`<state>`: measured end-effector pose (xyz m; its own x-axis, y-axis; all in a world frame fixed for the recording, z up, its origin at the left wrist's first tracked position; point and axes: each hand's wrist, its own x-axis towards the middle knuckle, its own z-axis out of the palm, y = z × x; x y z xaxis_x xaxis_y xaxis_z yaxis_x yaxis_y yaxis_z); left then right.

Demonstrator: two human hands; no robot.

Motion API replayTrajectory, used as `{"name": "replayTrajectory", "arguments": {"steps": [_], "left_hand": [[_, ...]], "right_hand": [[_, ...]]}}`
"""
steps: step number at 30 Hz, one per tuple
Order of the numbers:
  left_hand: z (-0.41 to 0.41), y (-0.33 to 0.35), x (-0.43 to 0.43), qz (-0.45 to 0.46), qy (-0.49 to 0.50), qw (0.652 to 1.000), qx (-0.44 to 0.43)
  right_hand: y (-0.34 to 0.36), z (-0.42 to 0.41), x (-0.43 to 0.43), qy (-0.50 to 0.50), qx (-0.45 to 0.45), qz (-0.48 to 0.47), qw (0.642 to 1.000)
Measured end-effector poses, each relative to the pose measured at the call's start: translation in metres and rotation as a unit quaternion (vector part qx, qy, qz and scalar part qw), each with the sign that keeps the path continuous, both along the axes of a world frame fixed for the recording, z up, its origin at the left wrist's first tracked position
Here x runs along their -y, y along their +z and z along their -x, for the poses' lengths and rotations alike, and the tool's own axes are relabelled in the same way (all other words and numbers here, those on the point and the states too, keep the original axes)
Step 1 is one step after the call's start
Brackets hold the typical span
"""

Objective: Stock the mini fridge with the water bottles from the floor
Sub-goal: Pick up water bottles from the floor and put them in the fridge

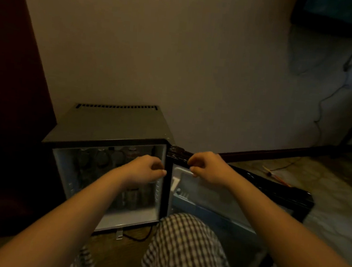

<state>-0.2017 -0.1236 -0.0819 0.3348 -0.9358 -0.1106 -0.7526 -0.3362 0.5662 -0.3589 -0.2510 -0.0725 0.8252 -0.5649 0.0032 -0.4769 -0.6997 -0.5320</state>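
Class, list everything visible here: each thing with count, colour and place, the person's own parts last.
mini fridge: one, black, on the floor against the wall, open.
fridge door: one, black, swung open to the right.
bottles: several, clear, inside the fridge; count unclear.
wall: one, beige, behind the fridge.
wooden panel: one, dark brown, far left.
cable: one, dark, down the wall at right.
small item: one, orange-yellow, floor at right.
checked trousers: one knee, black-and-white, before the door.
left hand: one, fingers curled, empty, before the fridge opening.
right hand: one, fingers curled, at the door's top edge; contact unclear.
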Motion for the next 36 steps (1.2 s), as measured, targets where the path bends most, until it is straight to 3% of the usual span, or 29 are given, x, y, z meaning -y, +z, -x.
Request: {"name": "replayTrajectory", "arguments": {"steps": [11, 19, 24, 31, 36], "left_hand": [[0.171, 0.004, 0.044, -0.005, -0.168, 0.984, -0.063], [0.277, -0.060, 0.072, -0.060, -0.246, 0.960, -0.116], [0.327, -0.119, 0.078, -0.074, -0.242, 0.959, -0.130], [0.352, -0.188, 0.077, -0.127, -0.217, 0.956, -0.153], [0.361, -0.210, 0.077, -0.151, -0.223, 0.949, -0.166]], "right_hand": [[0.000, 0.198, 0.015, -0.083, -0.052, 0.015, 0.995], [-0.077, 0.315, 0.020, -0.175, -0.075, -0.084, 0.978], [-0.152, 0.372, 0.021, -0.268, -0.111, -0.142, 0.946], [-0.233, 0.428, 0.018, -0.410, -0.209, -0.149, 0.876], [-0.281, 0.449, 0.025, -0.467, -0.224, -0.147, 0.843]]}}
